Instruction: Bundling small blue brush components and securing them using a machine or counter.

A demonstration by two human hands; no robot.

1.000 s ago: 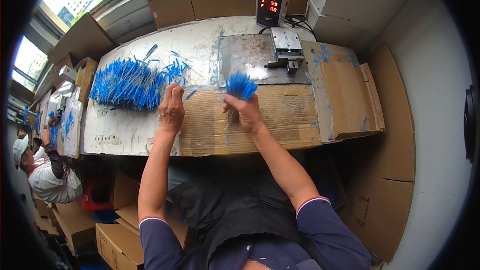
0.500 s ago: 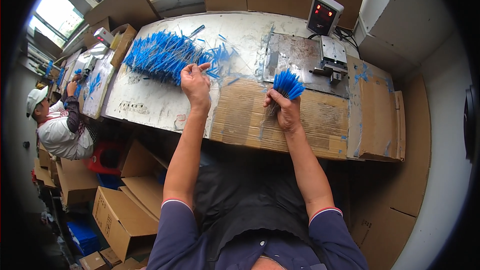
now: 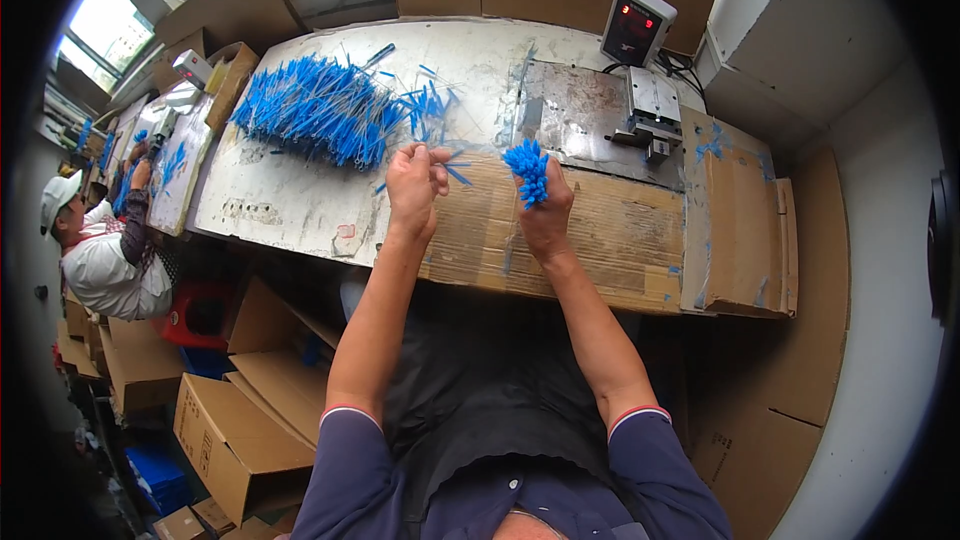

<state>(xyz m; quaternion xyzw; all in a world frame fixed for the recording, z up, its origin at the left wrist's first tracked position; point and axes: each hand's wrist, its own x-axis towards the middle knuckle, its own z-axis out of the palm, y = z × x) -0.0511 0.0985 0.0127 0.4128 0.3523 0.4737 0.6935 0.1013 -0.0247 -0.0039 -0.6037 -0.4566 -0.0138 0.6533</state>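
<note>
Wide fisheye view from the left of two head-worn cameras, above the near side of a workbench (image 3: 300, 200), facing steeply down and forward across it, near enough that the workbench spans most of the width.

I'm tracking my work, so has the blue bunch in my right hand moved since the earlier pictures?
Yes: the blue bunch in your right hand has shifted left, judged against the metal plate.
</note>
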